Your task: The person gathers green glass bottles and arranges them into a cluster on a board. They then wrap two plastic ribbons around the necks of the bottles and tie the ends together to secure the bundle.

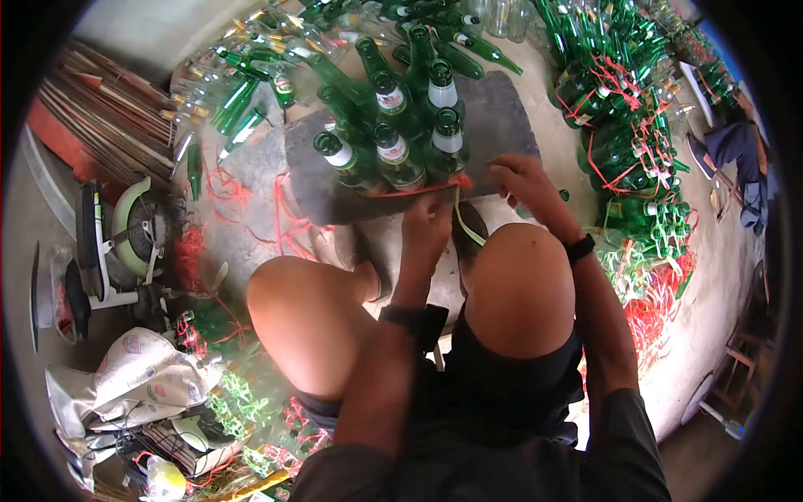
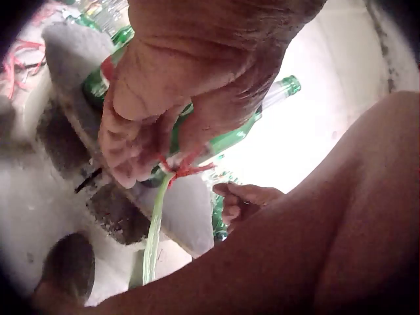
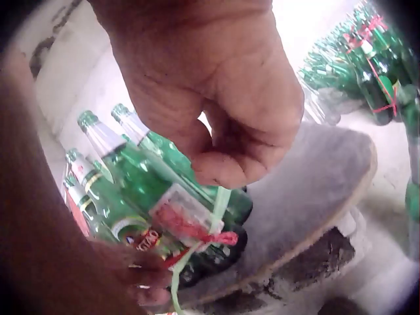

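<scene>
A bundle of green glass bottles (image 1: 401, 159) stands on a dark grey slab, bound low down by red plastic string (image 1: 418, 191). My left hand (image 1: 424, 222) is at the front of the bundle, its fingers curled at the string's red knot, which shows under the thumb in the left wrist view. A pale green plastic strip (image 2: 155, 230) hangs from that knot towards my feet. To the right of the knot, my right hand (image 1: 529, 191) has thumb and forefinger brought together. In the right wrist view, the strip's upper part (image 3: 222, 200) meets those fingertips.
The slab (image 1: 506, 117) rests low in front of my knees. Many green bottles (image 1: 636, 151) tied with red string stand on the right; loose bottles (image 1: 242, 100) lie at the far left. A fan (image 1: 138, 226) and a white sack (image 1: 134, 376) are at the left.
</scene>
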### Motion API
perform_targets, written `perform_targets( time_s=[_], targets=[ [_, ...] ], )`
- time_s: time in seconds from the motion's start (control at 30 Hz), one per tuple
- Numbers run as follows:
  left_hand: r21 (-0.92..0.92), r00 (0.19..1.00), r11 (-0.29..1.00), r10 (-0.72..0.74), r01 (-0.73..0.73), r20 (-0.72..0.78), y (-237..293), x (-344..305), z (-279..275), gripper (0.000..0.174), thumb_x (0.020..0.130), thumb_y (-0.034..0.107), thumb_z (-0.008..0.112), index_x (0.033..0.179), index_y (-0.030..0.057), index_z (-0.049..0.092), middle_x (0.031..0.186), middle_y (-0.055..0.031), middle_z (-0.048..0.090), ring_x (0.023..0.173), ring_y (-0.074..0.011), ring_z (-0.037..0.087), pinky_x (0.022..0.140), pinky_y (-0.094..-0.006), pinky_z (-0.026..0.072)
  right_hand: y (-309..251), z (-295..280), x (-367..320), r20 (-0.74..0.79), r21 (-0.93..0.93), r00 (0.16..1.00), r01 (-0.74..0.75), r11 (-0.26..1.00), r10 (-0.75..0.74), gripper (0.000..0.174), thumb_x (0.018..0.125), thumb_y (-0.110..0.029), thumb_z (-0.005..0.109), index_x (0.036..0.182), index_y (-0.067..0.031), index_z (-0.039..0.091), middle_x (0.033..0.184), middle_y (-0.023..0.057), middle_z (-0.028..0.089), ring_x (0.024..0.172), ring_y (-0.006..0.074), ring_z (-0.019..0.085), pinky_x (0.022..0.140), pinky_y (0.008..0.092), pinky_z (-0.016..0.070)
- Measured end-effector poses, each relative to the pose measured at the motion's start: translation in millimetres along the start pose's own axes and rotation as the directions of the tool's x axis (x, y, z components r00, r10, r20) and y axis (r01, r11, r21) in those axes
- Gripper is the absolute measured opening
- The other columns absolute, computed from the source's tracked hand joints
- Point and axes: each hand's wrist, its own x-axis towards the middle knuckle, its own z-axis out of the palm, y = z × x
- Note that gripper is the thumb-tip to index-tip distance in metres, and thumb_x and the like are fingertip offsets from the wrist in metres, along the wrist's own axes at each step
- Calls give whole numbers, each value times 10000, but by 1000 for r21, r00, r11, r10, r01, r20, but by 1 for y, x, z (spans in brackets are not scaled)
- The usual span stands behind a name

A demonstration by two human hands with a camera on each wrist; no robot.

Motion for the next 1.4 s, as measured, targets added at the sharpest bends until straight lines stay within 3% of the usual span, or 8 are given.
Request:
perform_targets(
  time_s=[0.17,0.47,0.77,0.9,1.13,1.27,1.33,1.4],
  targets=[
    [238,986,962,152,-132,-70,61,-26,-18,250,896,141,645,1063,-41,684,1030,-234,726,998,-315,714,858,-390,540,-61,-33,-9,-39,-81,995,86,993,-89,188,973,-180,637,1046,-27,718,746,-40,610,588,40,541,468,209,415],
    [292,917,875,399,-386,16,185,-62,-71,201,944,108,691,1109,-7,687,855,-32,696,750,-71,620,628,-228,484,-176,-54,-30,-2,-288,924,366,885,-382,174,978,-168,660,1042,-22,730,755,-49,611,618,30,507,537,205,393],
    [163,976,963,204,-214,75,205,-71,-94,248,937,94,683,1159,-15,663,916,-49,702,772,-94,643,627,-254,525,-224,-82,-63,194,-503,910,413,760,-366,236,917,-243,675,1009,-26,696,747,-5,630,652,134,597,589,294,476],
    [187,960,944,255,-272,112,205,-62,-94,264,935,95,690,1179,-2,663,971,-51,703,776,-96,644,627,-255,526,-267,-92,-83,152,-599,947,315,736,-282,241,991,-198,658,1126,1,677,849,-48,633,686,54,533,604,238,443],
    [211,975,954,191,-211,114,235,-69,-107,317,954,135,702,1259,54,664,1162,-71,704,871,-112,669,706,-252,542,-318,-99,-112,208,-820,859,415,395,-468,129,980,-59,629,1051,-9,725,819,49,694,642,96,587,549,244,489],
    [230,952,926,274,-299,137,267,-69,-123,321,958,154,702,1259,49,668,1170,-75,705,863,-101,664,703,-243,530,-345,-97,-118,139,-816,922,313,486,-361,116,979,-69,623,1009,-14,720,777,35,674,619,101,584,533,242,482],
    [264,945,907,307,-327,115,283,-69,-123,312,963,154,692,1254,41,670,1172,-77,706,863,-96,662,702,-238,519,-351,-89,-115,207,-923,790,353,152,-578,122,982,-90,616,983,-17,713,763,34,664,614,97,578,526,237,473],
    [268,931,892,345,-364,118,281,-59,-122,321,964,153,685,1265,47,660,1174,-82,704,864,-98,661,712,-232,513,-362,-76,-107,159,-883,785,384,269,-599,125,978,-96,609,965,-21,709,764,38,660,616,91,571,517,234,462]
  ],
)
